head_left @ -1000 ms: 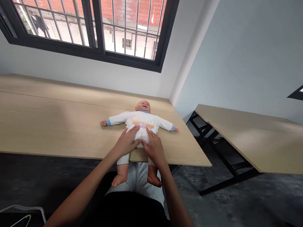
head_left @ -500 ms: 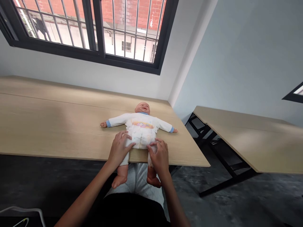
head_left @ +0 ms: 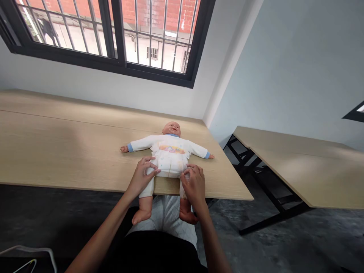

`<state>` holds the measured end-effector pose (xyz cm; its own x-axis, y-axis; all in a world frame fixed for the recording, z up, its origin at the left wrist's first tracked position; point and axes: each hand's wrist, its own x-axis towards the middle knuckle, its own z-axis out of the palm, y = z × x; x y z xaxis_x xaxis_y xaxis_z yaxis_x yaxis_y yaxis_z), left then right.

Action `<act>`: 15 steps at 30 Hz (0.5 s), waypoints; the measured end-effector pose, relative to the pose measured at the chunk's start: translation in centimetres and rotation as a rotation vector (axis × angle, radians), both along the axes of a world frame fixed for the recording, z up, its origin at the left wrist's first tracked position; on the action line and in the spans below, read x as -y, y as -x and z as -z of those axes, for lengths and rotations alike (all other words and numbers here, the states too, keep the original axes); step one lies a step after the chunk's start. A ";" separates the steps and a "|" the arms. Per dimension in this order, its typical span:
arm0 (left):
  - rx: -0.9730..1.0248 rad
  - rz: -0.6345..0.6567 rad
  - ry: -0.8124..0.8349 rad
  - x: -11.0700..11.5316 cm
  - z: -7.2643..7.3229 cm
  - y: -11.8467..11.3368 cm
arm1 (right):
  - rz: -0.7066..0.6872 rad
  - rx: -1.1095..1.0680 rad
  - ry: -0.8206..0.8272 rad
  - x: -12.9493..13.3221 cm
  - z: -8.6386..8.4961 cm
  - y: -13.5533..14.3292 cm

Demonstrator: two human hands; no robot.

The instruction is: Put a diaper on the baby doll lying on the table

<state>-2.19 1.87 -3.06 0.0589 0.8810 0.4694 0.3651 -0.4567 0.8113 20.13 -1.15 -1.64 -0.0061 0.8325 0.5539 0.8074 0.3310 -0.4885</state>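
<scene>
A baby doll point(head_left: 171, 129) lies on its back on the wooden table, arms spread, in a white long-sleeved top with blue cuffs. Around its hips is a white diaper point(head_left: 170, 167) with small prints and a line down the front. My left hand point(head_left: 143, 176) pinches the diaper's leg edge between thumb and fingers, beside one thigh. On the opposite side my right hand point(head_left: 193, 184) has its thumb and fingers closed at the other leg edge. The doll's lower legs hang past the table's front edge, over my lap. Exactly how much diaper each hand grips is partly hidden.
The table point(head_left: 71, 151) runs along the wall beneath a barred window point(head_left: 119, 68). A second table point(head_left: 307, 167) with black folding legs stands to the right, across a gap. A white bent frame point(head_left: 31, 249) shows at the lower left.
Both hands have shifted slightly outward along the diaper's leg edges. The doll's legs have spread a little wider, and the right fingers have closed more.
</scene>
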 end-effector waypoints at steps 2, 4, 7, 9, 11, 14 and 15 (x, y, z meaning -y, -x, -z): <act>0.024 0.023 0.020 0.1 -0.1 0.0 | -0.035 -0.048 0.021 0.1 0.2 -0.2; 0.093 0.018 0.067 0.1 -0.3 0.0 | -0.088 -0.147 0.051 0.0 0.6 -0.5; 0.338 -0.069 0.231 -0.4 -0.8 0.3 | -0.101 -0.460 0.134 -1.1 1.1 -1.3; 0.539 -0.080 0.373 -1.5 -1.4 0.8 | -0.071 -0.763 0.221 -2.5 1.1 -2.0; 0.656 -0.020 0.483 -3.1 -1.9 1.4 | -0.074 -1.041 0.326 -4.2 0.8 -2.7; 0.657 0.071 0.581 -5.8 -2.5 1.9 | -0.113 -1.241 0.464 -6.9 0.2 -3.8; 0.647 0.094 0.605 -6.7 -2.6 1.9 | -0.129 -1.273 0.512 -7.7 0.1 -4.1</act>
<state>-4.12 8.54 -0.50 0.0283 0.9937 -0.1082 -0.2660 0.1118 0.9575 24.24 6.51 -1.72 0.1778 0.9755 -0.1295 -0.3061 -0.0702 -0.9494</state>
